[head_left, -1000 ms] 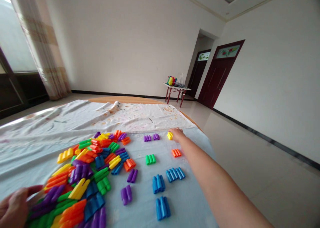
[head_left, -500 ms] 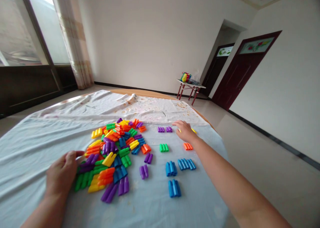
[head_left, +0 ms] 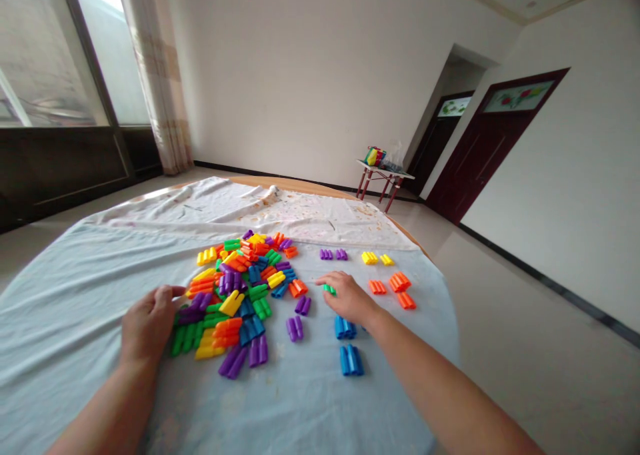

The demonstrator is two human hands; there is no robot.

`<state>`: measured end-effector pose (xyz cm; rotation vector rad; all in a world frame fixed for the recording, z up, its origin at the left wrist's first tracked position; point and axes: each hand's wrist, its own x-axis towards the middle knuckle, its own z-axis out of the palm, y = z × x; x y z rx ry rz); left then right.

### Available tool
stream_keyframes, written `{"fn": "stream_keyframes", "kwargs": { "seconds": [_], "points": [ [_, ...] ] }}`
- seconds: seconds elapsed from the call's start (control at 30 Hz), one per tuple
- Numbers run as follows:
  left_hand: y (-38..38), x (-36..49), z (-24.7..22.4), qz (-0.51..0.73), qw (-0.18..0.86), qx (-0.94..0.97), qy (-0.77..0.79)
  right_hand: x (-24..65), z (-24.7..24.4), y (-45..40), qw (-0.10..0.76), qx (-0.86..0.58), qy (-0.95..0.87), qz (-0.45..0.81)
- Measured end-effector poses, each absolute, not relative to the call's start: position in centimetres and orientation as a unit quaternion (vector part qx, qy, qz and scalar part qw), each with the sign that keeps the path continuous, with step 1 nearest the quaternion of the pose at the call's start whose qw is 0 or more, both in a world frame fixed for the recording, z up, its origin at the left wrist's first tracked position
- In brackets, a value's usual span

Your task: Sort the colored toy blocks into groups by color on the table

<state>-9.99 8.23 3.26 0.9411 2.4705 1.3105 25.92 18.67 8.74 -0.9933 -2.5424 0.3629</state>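
In the head view, a light-blue cloth (head_left: 280, 408) and a white patterned cloth (head_left: 240, 205) lie over the surface (head_left: 305, 188), whose wood shows along the far edge. A heap of coloured pieces (head_left: 231, 283) is left of the middle. At its left side is the left hand (head_left: 149, 322), fingers reaching to the pieces; whether they grip anything cannot be told. The right hand (head_left: 347, 298) is between the heap and the right edge, index finger stretched out, the others partly bent, over a green piece (head_left: 329, 288); whether they hold it cannot be told.

Toward the far right of the blue cloth are purple pieces (head_left: 326, 254) and, nearer the right edge, yellow pieces (head_left: 369, 258). Orange pieces (head_left: 399, 282) lie on the near side of the yellow ones. Blue pieces (head_left: 352, 361) are nearer the near edge.
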Motion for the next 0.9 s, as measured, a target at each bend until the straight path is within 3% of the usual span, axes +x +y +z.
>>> {"fn": "stream_keyframes", "kwargs": {
  "seconds": [0.17,0.47,0.63,0.77,0.9],
  "points": [
    [8.2,-9.8,3.6,0.438,0.093,0.321,0.834,20.1,9.6,17.3,0.159,-0.308,-0.934,0.085],
    [7.9,-9.6,3.9,0.435,0.098,0.325,0.834,14.8,8.8,20.3,0.065,-0.368,-0.927,0.027],
    [8.0,-9.8,3.7,0.441,0.108,0.331,0.827,16.5,10.0,19.9,0.081,-0.345,-0.929,0.110],
    [8.1,-10.0,3.5,0.443,0.112,0.331,0.825,17.3,10.7,18.8,-0.035,-0.285,-0.934,0.212],
    [8.1,-9.9,3.5,0.440,0.112,0.327,0.829,17.2,10.8,17.4,0.054,-0.322,-0.935,0.141]
  ]
}}
